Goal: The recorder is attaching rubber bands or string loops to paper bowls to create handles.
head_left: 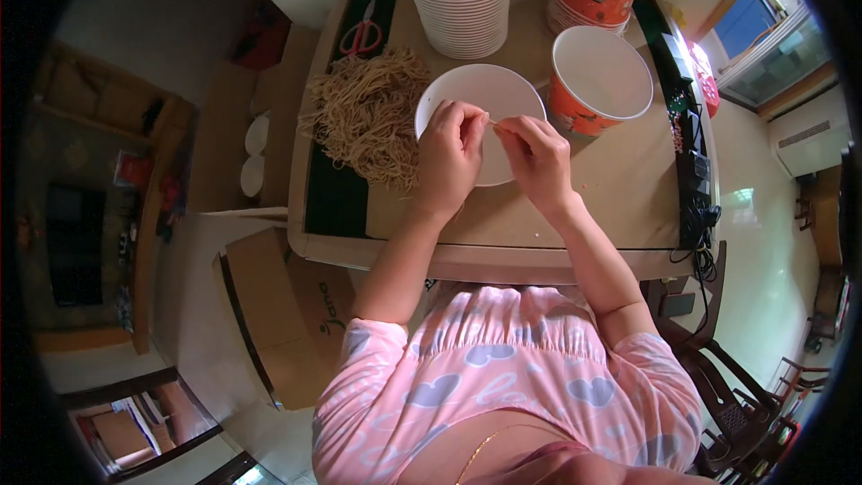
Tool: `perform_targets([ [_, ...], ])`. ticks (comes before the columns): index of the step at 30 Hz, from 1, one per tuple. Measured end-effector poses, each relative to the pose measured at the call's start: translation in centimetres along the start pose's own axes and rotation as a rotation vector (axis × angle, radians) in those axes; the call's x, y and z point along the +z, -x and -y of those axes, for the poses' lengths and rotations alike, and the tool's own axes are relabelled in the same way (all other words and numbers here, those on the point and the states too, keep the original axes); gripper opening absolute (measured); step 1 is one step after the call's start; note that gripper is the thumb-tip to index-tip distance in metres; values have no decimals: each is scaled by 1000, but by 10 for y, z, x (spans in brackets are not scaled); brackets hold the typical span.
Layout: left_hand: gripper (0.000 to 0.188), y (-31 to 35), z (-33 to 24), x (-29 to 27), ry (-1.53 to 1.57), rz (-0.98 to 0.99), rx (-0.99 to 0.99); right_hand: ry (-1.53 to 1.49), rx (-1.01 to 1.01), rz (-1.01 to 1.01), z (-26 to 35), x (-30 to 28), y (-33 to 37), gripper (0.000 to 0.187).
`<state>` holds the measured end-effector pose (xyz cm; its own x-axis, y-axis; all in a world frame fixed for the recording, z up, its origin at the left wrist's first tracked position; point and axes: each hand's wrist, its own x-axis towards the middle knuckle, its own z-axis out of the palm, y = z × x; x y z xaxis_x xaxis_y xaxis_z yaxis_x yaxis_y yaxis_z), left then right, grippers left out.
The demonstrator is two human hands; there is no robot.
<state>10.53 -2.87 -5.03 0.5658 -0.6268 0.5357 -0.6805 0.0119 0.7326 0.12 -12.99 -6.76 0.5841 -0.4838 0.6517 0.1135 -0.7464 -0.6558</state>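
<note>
Tan stringy pile (368, 117) sits left of upper centre of frame, just beside white bowl (489, 83). From my distant station I see left hand (456, 144) and right hand (539, 151) meeting over bowl, near picture centre. Thumbs and forefingers pinched together on what looks like thin pale strand (490, 121); detail tiny. I judge strand light, limp, snap-prone: best held by fingertips near ends, softly.

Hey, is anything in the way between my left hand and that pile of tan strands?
Nothing visible blocks it. Your left hand is over the white bowl, and the pile of tan strands lies just to the left. Only the bowl's left rim comes between, and it appears to sit below the hand.
</note>
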Motion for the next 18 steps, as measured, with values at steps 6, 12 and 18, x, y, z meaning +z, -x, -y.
perform_targets([
  [6,7,0,-5,3,-53,-65,-14,1,69,37,6,-6,-2,7],
  [12,7,-5,-21,-4,45,22,-48,-293,382,166,6,-22,-15,10],
  [18,9,-8,-35,-26,181,285,-177,-268,45,244,0,-51,-22,13],
])
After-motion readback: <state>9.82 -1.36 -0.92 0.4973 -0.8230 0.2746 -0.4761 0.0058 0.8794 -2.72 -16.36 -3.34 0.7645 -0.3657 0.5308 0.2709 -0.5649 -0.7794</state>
